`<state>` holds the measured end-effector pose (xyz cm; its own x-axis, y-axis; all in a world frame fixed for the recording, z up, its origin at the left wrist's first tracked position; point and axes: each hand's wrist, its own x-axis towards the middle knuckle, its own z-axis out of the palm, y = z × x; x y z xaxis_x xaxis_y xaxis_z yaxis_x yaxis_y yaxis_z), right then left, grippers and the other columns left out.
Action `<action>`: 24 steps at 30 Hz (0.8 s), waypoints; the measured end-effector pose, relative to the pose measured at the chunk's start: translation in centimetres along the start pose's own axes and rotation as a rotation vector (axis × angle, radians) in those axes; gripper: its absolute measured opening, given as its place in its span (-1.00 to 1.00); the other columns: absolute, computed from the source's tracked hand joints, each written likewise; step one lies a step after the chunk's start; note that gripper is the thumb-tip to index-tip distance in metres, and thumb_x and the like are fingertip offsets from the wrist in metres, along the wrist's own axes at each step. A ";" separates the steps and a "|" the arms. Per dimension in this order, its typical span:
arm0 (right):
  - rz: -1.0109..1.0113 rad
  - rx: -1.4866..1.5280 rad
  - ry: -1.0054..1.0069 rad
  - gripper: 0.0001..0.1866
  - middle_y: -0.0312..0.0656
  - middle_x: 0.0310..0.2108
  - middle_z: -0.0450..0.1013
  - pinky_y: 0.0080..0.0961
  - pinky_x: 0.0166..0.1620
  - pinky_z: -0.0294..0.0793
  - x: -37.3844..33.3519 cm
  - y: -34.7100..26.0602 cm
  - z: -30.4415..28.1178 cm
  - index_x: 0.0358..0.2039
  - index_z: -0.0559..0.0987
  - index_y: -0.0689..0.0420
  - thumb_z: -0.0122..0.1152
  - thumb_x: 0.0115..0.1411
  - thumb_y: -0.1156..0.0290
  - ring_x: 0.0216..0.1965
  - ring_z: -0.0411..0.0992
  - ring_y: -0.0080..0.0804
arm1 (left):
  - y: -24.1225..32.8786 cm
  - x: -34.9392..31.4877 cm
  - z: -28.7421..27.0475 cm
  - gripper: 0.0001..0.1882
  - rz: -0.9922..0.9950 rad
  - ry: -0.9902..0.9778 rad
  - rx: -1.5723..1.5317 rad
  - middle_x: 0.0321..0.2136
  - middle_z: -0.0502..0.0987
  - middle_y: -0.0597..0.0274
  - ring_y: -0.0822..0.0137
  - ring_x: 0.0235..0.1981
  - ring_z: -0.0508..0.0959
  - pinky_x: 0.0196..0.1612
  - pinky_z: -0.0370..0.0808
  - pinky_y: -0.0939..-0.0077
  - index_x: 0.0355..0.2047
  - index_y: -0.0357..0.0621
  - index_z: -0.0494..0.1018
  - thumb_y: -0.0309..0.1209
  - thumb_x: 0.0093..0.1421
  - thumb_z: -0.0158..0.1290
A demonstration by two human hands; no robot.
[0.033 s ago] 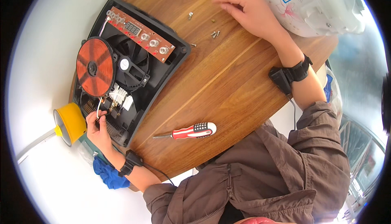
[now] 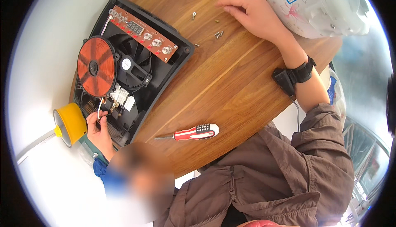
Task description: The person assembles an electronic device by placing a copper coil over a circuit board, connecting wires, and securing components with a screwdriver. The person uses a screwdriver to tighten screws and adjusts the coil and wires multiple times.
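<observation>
An opened induction cooker base (image 2: 167, 82) lies at the left of the table with its inside showing. Near its lower left corner, my left hand (image 2: 99, 131) pinches a white wire (image 2: 100, 106) that runs up toward the round copper coil (image 2: 97, 72). The coil sits tilted over the base, beside a black fan (image 2: 131, 64). My right hand (image 2: 251, 13) rests on the wood at the far side, fingers stretched out and holding nothing. Several loose screws (image 2: 218, 34) lie just left of and below it. Closer to me is a screwdriver (image 2: 197, 132) with a red, white and black handle.
A brown circuit board (image 2: 142, 34) lines the base's far side. At the back right stands a white appliance (image 2: 309, 10) with a flower print. A yellow container (image 2: 71, 121) is by the left edge, with a blue cloth (image 2: 99, 168) below it. A cable hangs from my right wristband (image 2: 293, 76).
A blurred patch now covers my left forearm and wristband. Both hands and the things on the table stay as they were.
</observation>
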<state>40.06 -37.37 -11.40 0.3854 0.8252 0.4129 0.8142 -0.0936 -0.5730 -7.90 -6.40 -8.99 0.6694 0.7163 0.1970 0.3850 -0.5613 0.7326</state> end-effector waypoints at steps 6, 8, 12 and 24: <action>0.117 0.204 -0.211 -0.79 -0.13 -0.26 0.51 -0.42 -0.17 0.52 0.4 -1.3 0.8 -0.08 0.65 0.19 0.26 0.29 0.45 -0.25 0.52 -0.28 | 0.2 -0.8 0.1 -0.83 0.021 0.032 0.090 -0.19 0.58 0.13 0.29 -0.13 0.60 0.02 0.49 0.44 -0.16 -0.30 0.61 -0.62 0.22 0.21; 0.136 0.160 -0.233 -0.77 -0.17 -0.23 0.48 -0.47 -0.15 0.52 -0.3 -1.2 0.5 -0.06 0.62 0.23 0.26 0.29 0.47 -0.22 0.53 -0.33 | 1.1 0.3 1.2 -0.85 0.009 0.053 0.136 -0.23 0.61 0.16 0.30 -0.13 0.59 0.00 0.50 0.45 -0.23 -0.27 0.65 -0.62 0.17 0.26; 0.239 0.133 -0.239 -0.77 -0.23 -0.21 0.46 -0.56 -0.06 0.43 -0.7 -1.6 -0.2 -0.08 0.63 0.27 0.27 0.23 0.59 -0.19 0.46 -0.42 | 2.4 0.9 1.2 -0.84 -0.020 0.057 0.004 -0.26 0.65 0.22 0.33 -0.14 0.58 0.01 0.48 0.45 -0.25 -0.22 0.68 -0.59 0.12 0.30; 0.179 0.089 -0.230 -0.87 -0.26 -0.23 0.44 -0.58 -0.08 0.42 -0.3 -1.5 1.4 -0.20 0.61 0.29 0.29 0.23 0.60 -0.23 0.43 -0.43 | 2.3 0.6 0.1 -0.79 0.075 0.023 0.036 -0.28 0.69 0.28 0.32 -0.10 0.55 0.02 0.48 0.43 -0.23 -0.20 0.67 -0.57 0.08 0.32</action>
<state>38.13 -36.69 -11.64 0.4022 0.9056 0.1345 0.6971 -0.2077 -0.6863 -6.60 -7.28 -7.28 0.6828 0.6805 0.2658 0.3569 -0.6282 0.6914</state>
